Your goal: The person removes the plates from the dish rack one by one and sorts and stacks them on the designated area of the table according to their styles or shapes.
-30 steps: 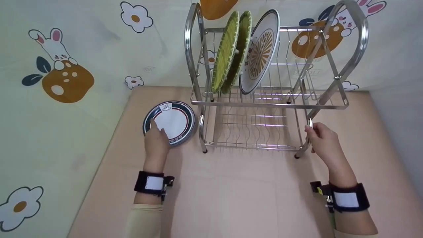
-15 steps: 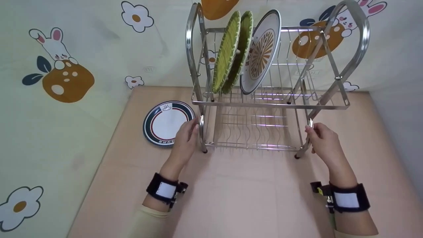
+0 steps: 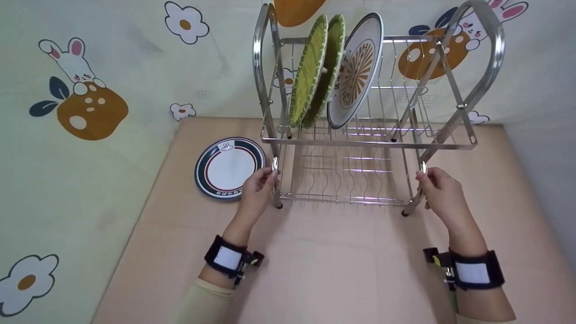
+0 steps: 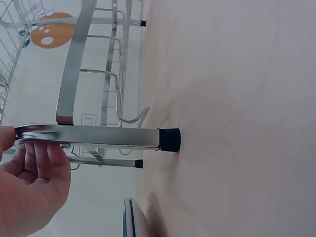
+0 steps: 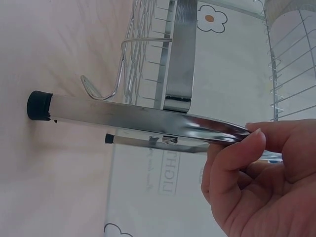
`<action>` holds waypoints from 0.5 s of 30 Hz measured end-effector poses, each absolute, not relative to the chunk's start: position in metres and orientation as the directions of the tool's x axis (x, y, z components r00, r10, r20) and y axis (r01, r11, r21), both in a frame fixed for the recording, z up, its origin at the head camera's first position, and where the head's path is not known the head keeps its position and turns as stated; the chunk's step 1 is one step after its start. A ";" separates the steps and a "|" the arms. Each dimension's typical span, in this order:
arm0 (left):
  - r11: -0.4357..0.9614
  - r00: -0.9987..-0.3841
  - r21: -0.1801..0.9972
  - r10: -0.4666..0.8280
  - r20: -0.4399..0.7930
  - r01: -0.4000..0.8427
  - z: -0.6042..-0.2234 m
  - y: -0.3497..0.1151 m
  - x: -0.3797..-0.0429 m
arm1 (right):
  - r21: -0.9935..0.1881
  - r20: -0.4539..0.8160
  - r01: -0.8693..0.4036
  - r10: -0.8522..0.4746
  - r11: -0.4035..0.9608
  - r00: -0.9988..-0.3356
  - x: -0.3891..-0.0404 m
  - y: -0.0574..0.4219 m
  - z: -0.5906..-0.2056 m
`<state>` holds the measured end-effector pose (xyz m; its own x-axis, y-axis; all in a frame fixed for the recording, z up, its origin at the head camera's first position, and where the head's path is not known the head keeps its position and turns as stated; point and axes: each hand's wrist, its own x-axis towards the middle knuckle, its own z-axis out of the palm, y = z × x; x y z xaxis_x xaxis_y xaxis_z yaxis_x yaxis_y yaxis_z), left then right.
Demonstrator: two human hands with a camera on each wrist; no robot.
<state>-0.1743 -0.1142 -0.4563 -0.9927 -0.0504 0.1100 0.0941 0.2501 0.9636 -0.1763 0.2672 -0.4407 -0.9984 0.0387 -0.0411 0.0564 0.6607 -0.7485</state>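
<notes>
Fingers (image 4: 44, 165) of the left hand (image 3: 257, 188) curled, thumb opposite, gripping the left near leg (image 4: 111, 135) of a metal dish rack (image 3: 373, 144). Right hand (image 3: 443, 188) likewise: thumb and fingers pinching the right near leg (image 5: 133, 116). Both grips narrow, around the bars, below the upper shelf.

Dish rack: two tiers, stands upright on the table, toward the far side, right of middle. Upper shelf, left half: two green plates (image 3: 309, 74) on edge, close together, leaning slightly; just right of them, a white plate (image 3: 356, 76) with orange-brown sunburst center and dark rim, on edge, tilted. Lower shelf (image 3: 342, 198): wavy wire dividers. Legs end in black caps (image 4: 170, 139).

Blue-rimmed plate (image 3: 228, 168), white center, red inner ring, flat on the table left of the rack, just beside the left hand.

Table (image 3: 315, 256): pale peach surface, reaches the far wall. Wall covering (image 3: 144, 76): pale, printed with white flowers (image 3: 185, 23), rabbits, orange fruit (image 3: 92, 110). Right side wall (image 3: 544, 148) plain grayish. Black straps (image 3: 227, 257) with white patches on both wrists; pale yellow sleeve (image 3: 209, 299) on left arm.
</notes>
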 end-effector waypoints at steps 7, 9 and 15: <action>0.263 -0.995 0.962 -0.038 0.093 0.079 -0.468 -0.120 -0.181 | -0.753 -0.002 0.048 0.070 0.657 -0.998 -0.176 0.266 -0.440; 0.254 -0.995 0.964 -0.044 0.088 0.074 -0.477 -0.121 -0.185 | -0.749 0.037 0.035 0.095 0.662 -0.995 -0.175 0.265 -0.439; 0.255 -0.992 0.964 -0.077 0.100 0.078 -0.489 -0.123 -0.190 | -0.798 0.243 0.003 0.327 0.602 -0.913 -0.172 0.260 -0.425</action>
<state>-0.1904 -0.1229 -0.4890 -0.9920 -0.0770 0.1002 0.0776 0.2554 0.9637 -0.1720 0.2605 -0.4252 -0.9133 0.3266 0.2434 0.0026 0.6023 -0.7983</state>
